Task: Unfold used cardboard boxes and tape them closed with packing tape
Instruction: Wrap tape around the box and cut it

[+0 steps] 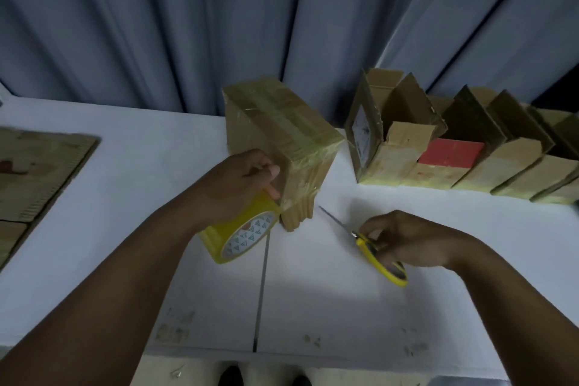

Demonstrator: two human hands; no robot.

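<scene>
A taped cardboard box (282, 135) stands on the white table (141, 197), shiny with packing tape across its top and near side. My left hand (241, 182) grips a yellow tape roll (241, 235) right against the box's near left corner. To the right, my right hand (404, 241) holds yellow-handled scissors (380, 257) low over the table. Their closed blades point up-left toward the box.
A row of several open cardboard boxes (470, 147) with raised flaps lines the back right, one showing a red panel (451, 152). Flattened cardboard (37, 172) lies at the left edge. Grey-blue curtains (219, 25) hang behind the table. A seam (261, 285) runs down the tabletop.
</scene>
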